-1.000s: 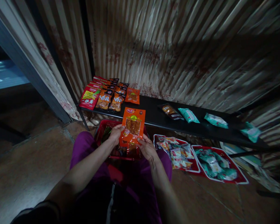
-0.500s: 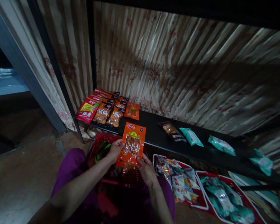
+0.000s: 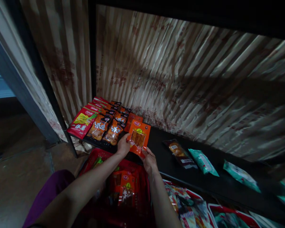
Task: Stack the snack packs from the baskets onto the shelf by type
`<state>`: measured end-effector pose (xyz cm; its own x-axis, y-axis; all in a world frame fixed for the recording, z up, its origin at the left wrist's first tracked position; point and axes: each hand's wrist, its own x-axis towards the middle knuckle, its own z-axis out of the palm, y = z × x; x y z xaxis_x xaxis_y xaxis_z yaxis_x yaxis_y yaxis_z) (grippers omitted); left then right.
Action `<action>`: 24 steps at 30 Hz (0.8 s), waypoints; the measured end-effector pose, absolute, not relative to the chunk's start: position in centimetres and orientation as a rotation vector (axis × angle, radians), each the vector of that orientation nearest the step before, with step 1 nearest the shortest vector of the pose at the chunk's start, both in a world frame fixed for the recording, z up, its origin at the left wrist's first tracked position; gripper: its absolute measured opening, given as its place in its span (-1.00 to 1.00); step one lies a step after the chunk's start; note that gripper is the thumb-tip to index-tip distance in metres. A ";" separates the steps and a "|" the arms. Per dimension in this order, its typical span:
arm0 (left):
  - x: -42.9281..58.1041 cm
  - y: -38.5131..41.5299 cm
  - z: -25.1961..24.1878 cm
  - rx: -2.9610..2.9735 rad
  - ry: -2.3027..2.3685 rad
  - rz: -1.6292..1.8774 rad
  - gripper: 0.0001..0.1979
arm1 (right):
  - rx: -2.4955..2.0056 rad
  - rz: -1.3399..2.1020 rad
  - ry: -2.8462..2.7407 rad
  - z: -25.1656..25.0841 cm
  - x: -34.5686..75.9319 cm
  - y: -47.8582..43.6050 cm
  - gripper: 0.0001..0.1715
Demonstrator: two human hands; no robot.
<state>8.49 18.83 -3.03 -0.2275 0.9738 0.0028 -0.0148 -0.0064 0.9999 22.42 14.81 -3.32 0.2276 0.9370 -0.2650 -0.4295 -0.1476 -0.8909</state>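
Both my hands hold one orange snack packet with a clear window over the black shelf. My left hand pinches its left edge, and my right hand grips its lower right corner. The packet lies partly over another orange packet on the shelf, beside rows of orange-brown packets and red packets. Below my arms a red basket holds more orange packets.
Further right on the shelf lie a dark brown packet and teal packets. Red trays of mixed snacks sit on the floor under the shelf. A corrugated striped wall backs the shelf; a dark upright post stands at its left.
My hands have carried the orange packet up and forward from above the basket onto the shelf beside the other packets. The view has tilted and moved closer to the shelf.
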 end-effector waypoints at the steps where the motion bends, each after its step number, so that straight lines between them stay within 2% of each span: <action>1: 8.6 19.4 -3.0 1.118 1.378 1.393 -0.62 | -1.168 1.307 -0.585 -3.5 22.5 15.8 -0.64; 5: 9.1 21.5 -2.8 1.228 1.444 1.431 -0.61 | -1.182 1.262 -0.619 -3.9 22.6 19.5 -0.72; 10: 9.8 24.1 -3.2 1.512 1.671 1.288 -0.57 | -1.312 1.209 -0.587 -3.6 22.6 23.9 -0.78; 21: 10.6 26.2 -6.3 1.704 1.655 1.257 -0.49 | -1.460 1.051 -0.850 -5.7 22.5 27.8 -0.72; 24: 10.5 26.4 -6.6 1.723 1.677 1.214 -0.49 | -1.629 0.826 -1.102 -6.3 22.8 28.2 -0.63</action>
<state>10.50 26.40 -6.61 -0.1231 0.9527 0.2779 0.5617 -0.1640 0.8109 22.80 28.17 -6.28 0.3615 0.9322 -0.0163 0.2775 -0.1242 -0.9527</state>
